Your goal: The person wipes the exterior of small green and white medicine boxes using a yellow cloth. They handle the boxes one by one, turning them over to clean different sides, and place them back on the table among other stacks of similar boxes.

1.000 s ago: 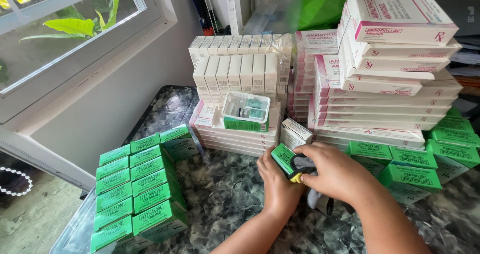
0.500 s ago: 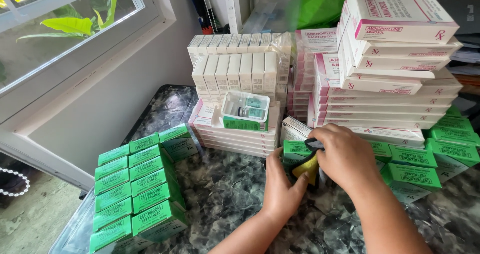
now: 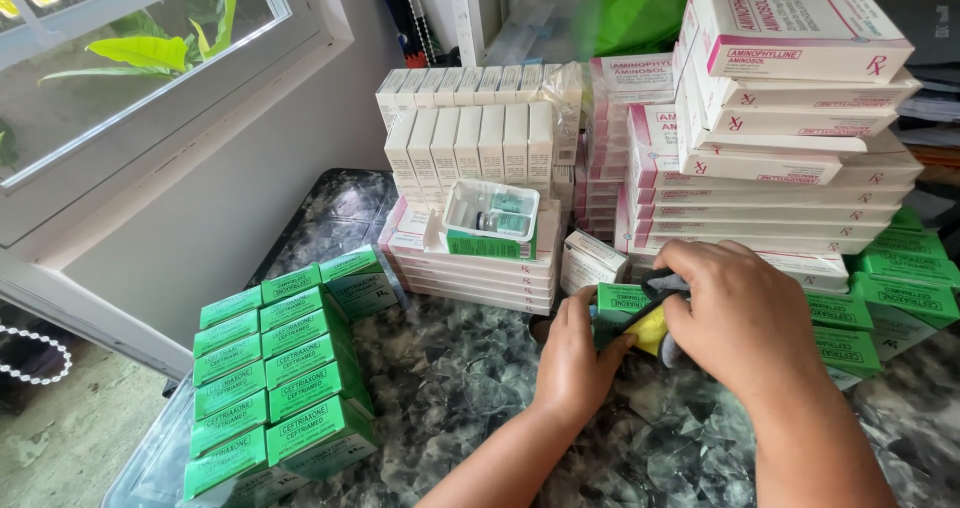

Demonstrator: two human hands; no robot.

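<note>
Tightly boxed-in, both hands [image 3: 660, 333] clasping a green carton [image 3: 620, 301] between box stacks [image 3: 780, 168].

both hands [image 3: 660, 333] close together, fingers curled, seemingly gripping

The hands, left hand [image 3: 572, 360] and right hand [image 3: 745, 313], are meeting around a small box [image 3: 620, 303] at centre. Grouped boxes [image 3: 275, 368] are lying at eight o'clock, an open tray [image 3: 490, 220] at twelve, tall stacks [image 3: 780, 148] at two.

Marble counter [image 3: 470, 388] under stacked boxes [image 3: 280, 368]
</note>
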